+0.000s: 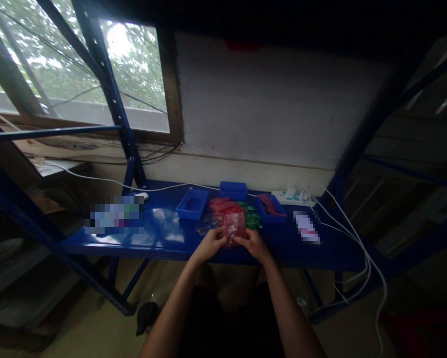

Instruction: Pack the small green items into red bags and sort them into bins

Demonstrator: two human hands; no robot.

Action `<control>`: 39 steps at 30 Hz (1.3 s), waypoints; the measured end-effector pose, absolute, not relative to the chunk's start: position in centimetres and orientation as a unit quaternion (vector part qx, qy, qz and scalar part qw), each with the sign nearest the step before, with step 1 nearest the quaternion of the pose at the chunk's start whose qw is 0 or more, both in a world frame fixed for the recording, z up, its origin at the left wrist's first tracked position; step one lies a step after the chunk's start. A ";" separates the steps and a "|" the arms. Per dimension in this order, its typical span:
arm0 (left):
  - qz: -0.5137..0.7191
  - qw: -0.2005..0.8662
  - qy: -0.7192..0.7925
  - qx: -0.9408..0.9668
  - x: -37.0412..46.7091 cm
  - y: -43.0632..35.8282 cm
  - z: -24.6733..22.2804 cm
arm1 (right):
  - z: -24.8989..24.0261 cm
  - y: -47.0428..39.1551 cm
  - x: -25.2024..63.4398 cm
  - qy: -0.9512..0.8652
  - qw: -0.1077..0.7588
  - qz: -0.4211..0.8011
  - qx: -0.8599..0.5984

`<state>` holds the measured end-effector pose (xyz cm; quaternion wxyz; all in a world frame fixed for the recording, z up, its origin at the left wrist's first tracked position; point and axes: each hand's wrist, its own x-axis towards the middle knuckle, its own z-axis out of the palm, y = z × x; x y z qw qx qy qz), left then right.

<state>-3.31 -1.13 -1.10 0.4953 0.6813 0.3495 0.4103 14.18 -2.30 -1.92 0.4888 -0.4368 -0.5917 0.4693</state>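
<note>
Between my two hands is a small clear plastic bag with a red tint (234, 223), held above the front edge of the blue shelf. My left hand (213, 242) pinches its left side, and my right hand (253, 243) grips the lower right side. Behind it lies a heap of red packets (223, 204). Green packets (252, 217) rest just right of the heap. To the left, partly behind my left hand, are clear dark-looking packets (205, 226). What is inside the held bag is too small to make out.
A blue tray (182, 214) stands left of the heap, another blue bin (233, 190) behind it. On the right, a third blue tray (279, 218) holds red packets. A power strip (292, 199) with white cables lies at the back right. Blue uprights (115, 99) frame the shelf.
</note>
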 end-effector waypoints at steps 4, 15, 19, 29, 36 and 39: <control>0.413 0.475 0.349 0.694 -3.2 -1.1 -1.0 | -2.0 -2.2 14.3 -0.582 0.499 0.469 -0.438; 0.392 0.415 0.368 0.734 -3.3 -1.3 -1.0 | -2.7 -1.9 14.3 -0.598 0.504 0.449 -0.432; 0.397 0.411 0.367 0.734 -3.5 -1.4 -0.9 | -2.8 -1.8 14.2 -0.595 0.499 0.468 -0.422; 0.401 0.425 0.367 0.724 -3.0 -1.5 -0.5 | -3.0 -1.7 14.4 -0.612 0.490 0.463 -0.413; 0.407 0.415 0.377 0.721 -3.1 -1.3 -0.5 | -2.9 -1.8 14.5 -0.601 0.504 0.445 -0.432; 0.409 0.417 0.373 0.721 -3.1 -1.3 -0.6 | -3.1 -1.6 14.5 -0.607 0.499 0.432 -0.442</control>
